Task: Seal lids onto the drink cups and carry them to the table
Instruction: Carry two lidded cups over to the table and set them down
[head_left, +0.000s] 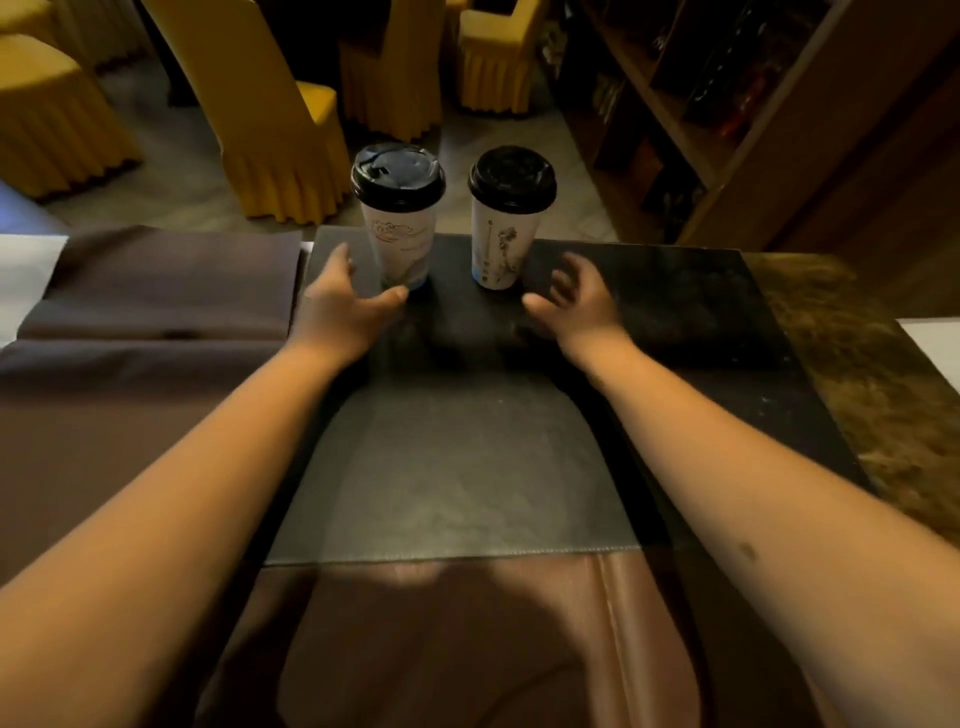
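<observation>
Two white paper drink cups stand upright at the far edge of a dark mat (457, 467). The left cup (400, 244) and the right cup (501, 244) each carry a black lid. My left hand (343, 306) is open just left of the left cup's base, thumb close to it, fingers spread. My right hand (576, 304) is open just right of the right cup's base, fingers curled loosely. Neither hand grips a cup.
A brown cloth (145, 322) covers the counter to the left, a marbled surface (857, 364) lies to the right. Beyond the counter stand several yellow-covered chairs (270, 130). A dark wooden shelf unit (727, 119) fills the right background.
</observation>
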